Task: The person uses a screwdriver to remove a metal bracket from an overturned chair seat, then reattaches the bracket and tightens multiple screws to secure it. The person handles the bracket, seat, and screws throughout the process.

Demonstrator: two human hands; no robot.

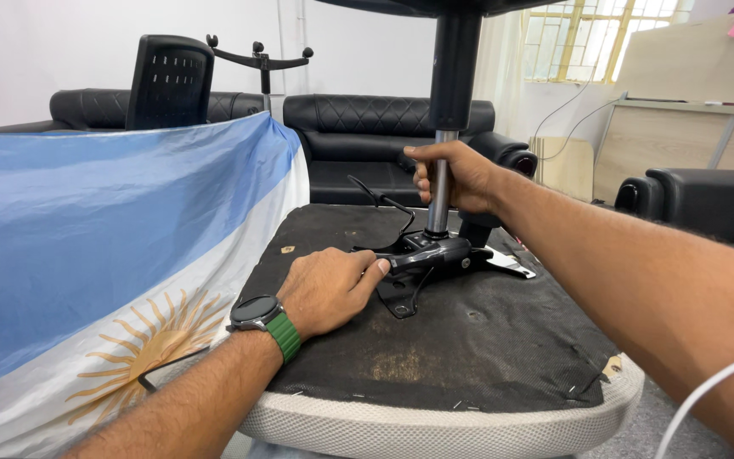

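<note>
1. Fingers (425,174) of the right hand (460,177) wrap closed around the metal gas-lift column (440,191), keeping it upright.
2. Left hand (326,287) rests curled beside the black mechanism plate (435,253), thumb pressing its lever, likely to steady it.
3. Beneath both lies the upturned seat (469,340); a striped flag (87,255) hangs to their left.
</note>
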